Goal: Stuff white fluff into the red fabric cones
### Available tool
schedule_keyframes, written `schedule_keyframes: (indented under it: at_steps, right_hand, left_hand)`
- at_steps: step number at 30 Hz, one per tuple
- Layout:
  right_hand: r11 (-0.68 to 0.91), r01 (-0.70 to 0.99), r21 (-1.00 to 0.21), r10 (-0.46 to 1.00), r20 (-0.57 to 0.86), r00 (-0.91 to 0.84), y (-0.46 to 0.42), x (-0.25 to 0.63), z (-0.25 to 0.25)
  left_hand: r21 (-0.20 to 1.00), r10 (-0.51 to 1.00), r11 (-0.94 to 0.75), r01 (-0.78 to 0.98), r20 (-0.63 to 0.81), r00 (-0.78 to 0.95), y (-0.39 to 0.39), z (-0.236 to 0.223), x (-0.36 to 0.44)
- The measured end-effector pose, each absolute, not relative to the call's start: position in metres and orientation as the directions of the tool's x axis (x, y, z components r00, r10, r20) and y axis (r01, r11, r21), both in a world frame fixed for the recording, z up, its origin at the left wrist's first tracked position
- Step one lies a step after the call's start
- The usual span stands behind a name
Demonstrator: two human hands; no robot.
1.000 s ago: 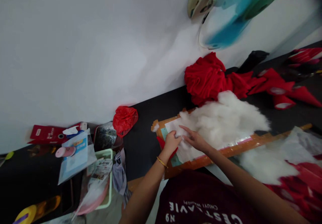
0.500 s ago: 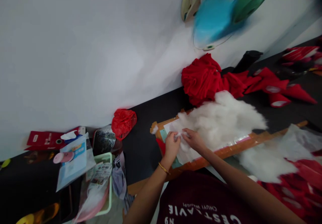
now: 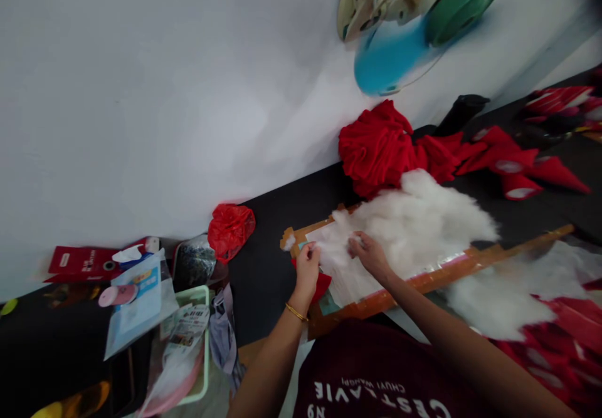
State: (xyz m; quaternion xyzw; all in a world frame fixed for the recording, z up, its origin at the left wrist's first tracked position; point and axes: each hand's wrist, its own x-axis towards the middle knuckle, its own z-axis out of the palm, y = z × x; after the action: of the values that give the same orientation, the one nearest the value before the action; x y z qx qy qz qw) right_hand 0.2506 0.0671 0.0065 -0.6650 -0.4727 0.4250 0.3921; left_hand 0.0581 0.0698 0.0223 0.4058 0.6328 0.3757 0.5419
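White fluffy stuffing (image 3: 418, 220) lies heaped on a flat board edged with brown tape (image 3: 435, 278). At the board's left end my left hand (image 3: 308, 269) is closed, its fingertips pinching a thin wisp of stuffing. My right hand (image 3: 369, 255) is closed too, its curled fingers gripping stuffing beside the heap. Thin white fibre (image 3: 333, 256) spreads between the two hands. A piece of red fabric (image 3: 322, 287) pokes out beneath my left hand, partly hidden by it.
Red fabric pieces (image 3: 376, 148) are piled behind the board, with red cone shapes (image 3: 512, 164) to their right. A red plastic bag (image 3: 231, 231) and a pale green basket (image 3: 203, 343) are at left. More stuffing (image 3: 498, 305) lies at lower right. A blue object (image 3: 390, 61) hangs by the wall.
My hands have moved apart, the left one leftward and the right one slightly right and up, drawing the stuffing between them thin. More of the red fabric shows under my left hand.
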Motion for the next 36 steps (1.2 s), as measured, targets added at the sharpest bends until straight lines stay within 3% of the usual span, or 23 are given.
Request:
schedule_keyframes:
  at_steps: [3, 5, 9, 12, 16, 20, 23, 26, 30, 36]
  right_hand:
    - [-0.207, 0.379, -0.902, 0.968, -0.133, 0.212, 0.068, 0.251, 0.003]
    - [-0.181, 0.425, -0.887, 0.972, -0.096, 0.213, 0.069, 0.248, 0.002]
    - [-0.125, 0.444, -0.887, 0.991, -0.087, 0.105, 0.064, 0.241, 0.004]
    - [0.05, 0.44, -0.897, 0.996, 0.01, -0.093, 0.057, 0.241, 0.008]
    - [0.202, 0.451, -0.869, 0.967, 0.105, -0.231, 0.053, 0.241, 0.005]
    - [0.133, 0.478, -0.868, 0.988, 0.08, -0.129, 0.061, 0.24, -0.002]
    - [-0.059, 0.428, -0.902, 0.997, -0.078, -0.026, 0.065, 0.243, 0.0]
    - [-0.225, 0.314, -0.923, 0.97, -0.244, -0.022, 0.063, 0.243, 0.009]
    - [-0.289, 0.26, -0.922, 0.951, -0.307, -0.034, 0.058, 0.243, 0.018]
    - [-0.282, 0.303, -0.91, 0.951, -0.306, -0.036, 0.057, 0.256, 0.021]
  left_hand:
    - [0.877, 0.879, 0.471, -0.091, -0.458, 0.134, 0.062, 0.031, 0.062]
    - [0.855, 0.85, 0.507, -0.104, -0.477, 0.222, 0.057, 0.032, 0.068]
    - [0.855, 0.857, 0.515, -0.055, -0.513, 0.05, 0.056, 0.025, 0.081]
    - [0.846, 0.84, 0.523, -0.099, -0.532, -0.105, 0.064, 0.019, 0.084]
    - [0.863, 0.855, 0.495, -0.101, -0.505, -0.122, 0.07, 0.021, 0.083]
    - [0.827, 0.862, 0.502, -0.255, -0.504, 0.063, 0.062, 0.033, 0.083]
    - [0.822, 0.873, 0.488, -0.294, -0.457, 0.17, 0.054, 0.041, 0.083]
    - [0.905, 0.903, 0.414, -0.099, -0.394, 0.172, 0.053, 0.04, 0.083]
    - [0.928, 0.94, 0.331, 0.172, -0.341, 0.027, 0.061, 0.028, 0.077]
    - [0.904, 0.94, 0.335, 0.264, -0.339, -0.034, 0.072, 0.019, 0.059]
